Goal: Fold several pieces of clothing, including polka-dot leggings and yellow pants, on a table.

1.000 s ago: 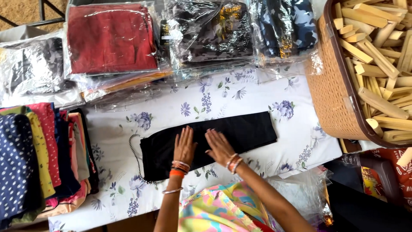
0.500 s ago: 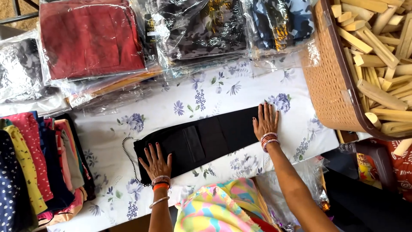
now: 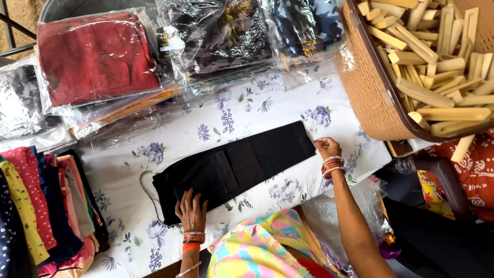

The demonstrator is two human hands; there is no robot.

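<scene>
A white cloth printed with blue flowers [image 3: 267, 110] covers the worktable, and a folded black garment [image 3: 231, 167] lies across its middle. At seven o'clock the left hand [image 3: 191, 211] presses flat, fingers spread, pinning the near end, while at three o'clock the right hand [image 3: 326, 146] pinches the far corner, seemingly to keep the fold taut. Beyond, at twelve o'clock, lie plastic-wrapped garments [image 3: 154, 54]; at two o'clock, a brown basket [image 3: 368, 87] of wooden sticks [image 3: 437, 51].
</scene>
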